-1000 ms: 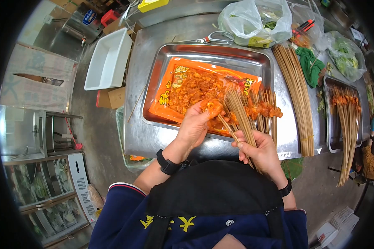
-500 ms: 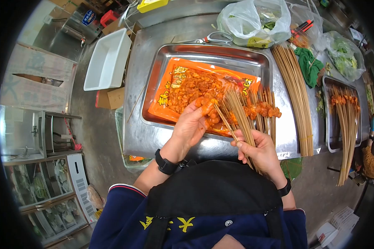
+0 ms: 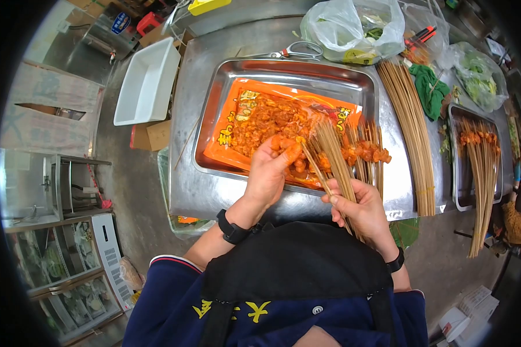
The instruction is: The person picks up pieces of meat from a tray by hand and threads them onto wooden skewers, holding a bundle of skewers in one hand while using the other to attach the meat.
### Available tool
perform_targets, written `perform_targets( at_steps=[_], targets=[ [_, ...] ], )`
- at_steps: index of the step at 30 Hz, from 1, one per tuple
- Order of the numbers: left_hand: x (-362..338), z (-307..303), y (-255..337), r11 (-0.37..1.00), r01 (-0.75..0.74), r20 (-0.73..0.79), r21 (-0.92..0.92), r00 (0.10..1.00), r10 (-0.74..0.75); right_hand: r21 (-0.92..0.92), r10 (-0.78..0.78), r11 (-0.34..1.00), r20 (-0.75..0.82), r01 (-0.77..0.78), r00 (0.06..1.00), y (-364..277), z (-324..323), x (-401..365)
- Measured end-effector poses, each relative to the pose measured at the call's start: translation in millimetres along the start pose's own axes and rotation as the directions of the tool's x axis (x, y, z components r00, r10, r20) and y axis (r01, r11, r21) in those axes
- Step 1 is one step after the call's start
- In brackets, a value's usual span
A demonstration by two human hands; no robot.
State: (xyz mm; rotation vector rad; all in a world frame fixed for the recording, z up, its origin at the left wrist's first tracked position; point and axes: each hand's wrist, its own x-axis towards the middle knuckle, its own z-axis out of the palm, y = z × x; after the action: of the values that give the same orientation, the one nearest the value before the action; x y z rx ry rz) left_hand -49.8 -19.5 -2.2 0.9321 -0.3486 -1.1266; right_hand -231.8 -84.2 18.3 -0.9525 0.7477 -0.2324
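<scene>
My right hand point(image 3: 362, 209) is closed around a bundle of bamboo skewers point(image 3: 337, 159), with one skewer angled apart on its left side. My left hand point(image 3: 266, 176) pinches a piece of orange-red marinated meat point(image 3: 289, 144) at the tip of that skewer. Its fingertips are coated in sauce, and how far the tip has gone in is hidden. Beneath both hands, an open orange bag point(image 3: 223, 151) of marinated meat lies in a steel tray point(image 3: 214, 95). Finished meat skewers point(image 3: 369, 153) rest over the tray's right edge.
A long bundle of bare skewers point(image 3: 408, 139) lies to the right. Past it, a smaller tray point(image 3: 460, 196) holds loaded skewers point(image 3: 481, 168). Scissors point(image 3: 301, 51), a plastic bag of greens point(image 3: 330, 32) and a green cloth point(image 3: 428, 89) sit along the back. A white bin point(image 3: 147, 84) stands left.
My left hand has shifted slightly and its thumb has turned a little over the meat at the skewer tip. The right hand keeps its grip on the bundle.
</scene>
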Motion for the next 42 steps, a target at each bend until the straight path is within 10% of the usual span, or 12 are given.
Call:
perform_targets(
  at_steps=[4,13,18,42],
  targets=[
    [-4.6,-6.8,-11.4,0.952,-0.045,0.047,0.302,0.998,0.032,0.016,-0.018,1.0,-0.01,0.018,1.0,0.3,-1.0,1.7],
    [1.8,-4.7,-1.9,0.957,0.0,-0.064,0.292,0.998,0.02,0.035,-0.028,0.999,-0.015,0.028,1.0,-1.8,-2.0,1.1],
    [8.3,-2.8,3.3,0.999,-0.009,-0.183,-0.043,0.983,0.001,-0.003,-0.014,1.0,0.0,0.014,1.0,-1.3,-0.6,1.0],
    [-7.5,0.7,-10.7,0.939,0.336,0.082,-0.072,0.94,-0.33,-0.047,-0.016,0.999,-0.051,0.014,0.999,-2.3,0.0,-1.0]
  ],
)
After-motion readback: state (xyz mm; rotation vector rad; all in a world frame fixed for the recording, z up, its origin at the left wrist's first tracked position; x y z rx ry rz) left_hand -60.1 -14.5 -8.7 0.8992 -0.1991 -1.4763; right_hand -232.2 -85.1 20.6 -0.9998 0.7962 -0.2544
